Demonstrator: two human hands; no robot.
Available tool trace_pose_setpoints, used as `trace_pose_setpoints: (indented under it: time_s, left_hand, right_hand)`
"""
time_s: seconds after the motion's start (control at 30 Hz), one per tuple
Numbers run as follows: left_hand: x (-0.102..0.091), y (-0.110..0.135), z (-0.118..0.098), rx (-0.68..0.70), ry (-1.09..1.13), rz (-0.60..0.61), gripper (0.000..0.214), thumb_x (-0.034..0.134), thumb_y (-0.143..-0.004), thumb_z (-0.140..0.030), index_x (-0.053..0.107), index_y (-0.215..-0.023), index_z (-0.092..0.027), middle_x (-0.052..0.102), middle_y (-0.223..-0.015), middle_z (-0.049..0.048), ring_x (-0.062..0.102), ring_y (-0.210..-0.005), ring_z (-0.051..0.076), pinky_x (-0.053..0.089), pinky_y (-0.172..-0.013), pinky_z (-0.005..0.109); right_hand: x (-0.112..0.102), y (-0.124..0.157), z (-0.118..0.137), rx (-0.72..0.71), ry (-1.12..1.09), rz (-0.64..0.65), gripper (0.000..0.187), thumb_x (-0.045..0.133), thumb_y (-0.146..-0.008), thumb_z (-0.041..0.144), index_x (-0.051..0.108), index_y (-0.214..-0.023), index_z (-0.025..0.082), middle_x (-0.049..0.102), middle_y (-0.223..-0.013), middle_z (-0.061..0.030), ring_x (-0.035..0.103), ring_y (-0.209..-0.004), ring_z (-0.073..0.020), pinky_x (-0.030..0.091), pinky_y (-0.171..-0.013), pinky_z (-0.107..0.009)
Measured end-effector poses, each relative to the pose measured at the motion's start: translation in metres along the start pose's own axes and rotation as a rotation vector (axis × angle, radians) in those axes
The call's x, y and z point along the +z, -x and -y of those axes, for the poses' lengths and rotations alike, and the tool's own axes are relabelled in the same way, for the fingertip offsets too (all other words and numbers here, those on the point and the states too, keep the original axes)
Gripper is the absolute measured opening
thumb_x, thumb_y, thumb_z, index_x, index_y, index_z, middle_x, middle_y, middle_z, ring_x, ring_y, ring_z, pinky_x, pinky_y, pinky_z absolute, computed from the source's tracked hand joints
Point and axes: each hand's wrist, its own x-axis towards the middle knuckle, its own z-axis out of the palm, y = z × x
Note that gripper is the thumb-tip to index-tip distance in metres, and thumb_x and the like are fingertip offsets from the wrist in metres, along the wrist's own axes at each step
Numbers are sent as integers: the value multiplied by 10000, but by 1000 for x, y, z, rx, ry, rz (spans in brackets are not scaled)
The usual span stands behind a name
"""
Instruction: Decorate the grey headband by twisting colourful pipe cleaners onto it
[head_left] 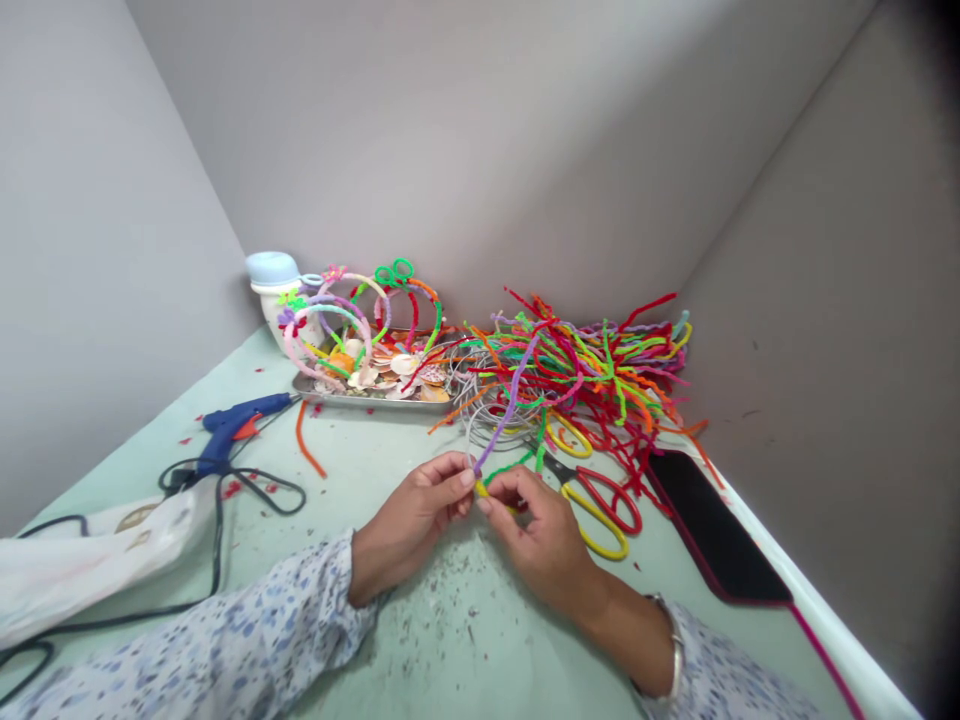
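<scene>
While our left hand (420,510) pinches a fuzzy, slightly curved purple stem (513,398), we note our right hand (538,525) pinching a yellow piece (481,488) beside it, both before thin, looped grey wire (487,395).

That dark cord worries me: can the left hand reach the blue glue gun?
Probably yes: the cord lies low, leaving the glue gun uncovered, though the left hand pinches the purple pipe cleaner.
</scene>
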Motion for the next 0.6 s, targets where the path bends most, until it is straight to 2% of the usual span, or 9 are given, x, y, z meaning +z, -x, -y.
trace_pose_setpoints:
  time_s: [0.27,0.6]
  left_hand:
    - [1,-2,1,-16,76,48,80,641,-815,-180,579,-806,-130,460,-725,-26,433,-603,56,354,-601,179]
    - [-2,-3,2,-41,93,32,138,653,-811,-224,574,-750,-128,481,-660,-24,444,-582,63,351,-587,180]
  right_hand:
    - [0,2,4,90,-127,29,72,535,-879,244,567,-850,187,639,-792,-16,582,-710,-136,456,-648,-251]
    - [-1,0,2,118,-190,31,79,549,-870,251,564,-823,189,627,-737,-4,567,-663,-129,447,-609,-237]
